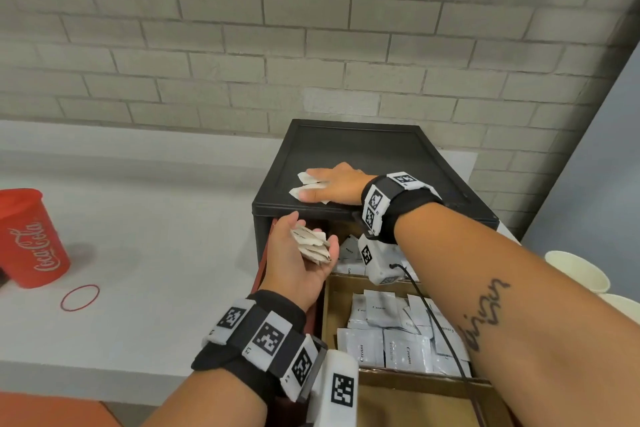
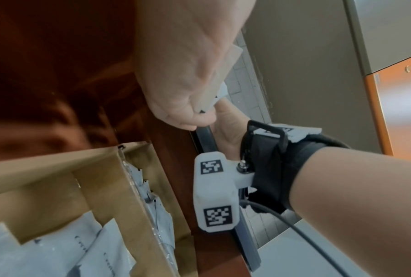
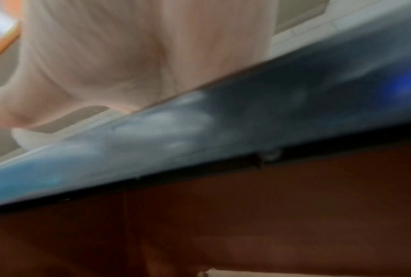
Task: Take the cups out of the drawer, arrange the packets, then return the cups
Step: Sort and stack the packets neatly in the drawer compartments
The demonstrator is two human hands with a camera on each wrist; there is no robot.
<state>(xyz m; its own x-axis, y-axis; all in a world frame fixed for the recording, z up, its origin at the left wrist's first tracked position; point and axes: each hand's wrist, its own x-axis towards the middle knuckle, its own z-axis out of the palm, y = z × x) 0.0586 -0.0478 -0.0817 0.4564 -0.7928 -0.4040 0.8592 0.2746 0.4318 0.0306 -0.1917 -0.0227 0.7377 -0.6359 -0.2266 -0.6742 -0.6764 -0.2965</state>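
Note:
On the lid of the black drawer unit (image 1: 374, 156), my right hand (image 1: 317, 184) lies flat with straight fingers pressing down a few white packets (image 1: 304, 178). Just below the lid's front edge, my left hand (image 1: 311, 236) is palm up, its fingers curled round a small bunch of packets (image 1: 313, 246). The open drawer (image 1: 332, 329) under my arms has cardboard dividers and several Cream packets (image 1: 391, 343). White paper cups (image 1: 578, 270) stand at the right edge. In the left wrist view my left hand (image 2: 175, 84) holds a packet (image 2: 223, 78). The right wrist view is blurred: palm (image 3: 128, 56) on the lid (image 3: 247, 116).
A red Coca-Cola cup (image 1: 31, 239) and a red rubber band (image 1: 80, 297) lie on the white counter (image 1: 156, 253) to the left. A grey brick wall (image 1: 311, 28) runs behind the unit. A sensor cable (image 1: 436, 322) hangs from my right wrist across the drawer.

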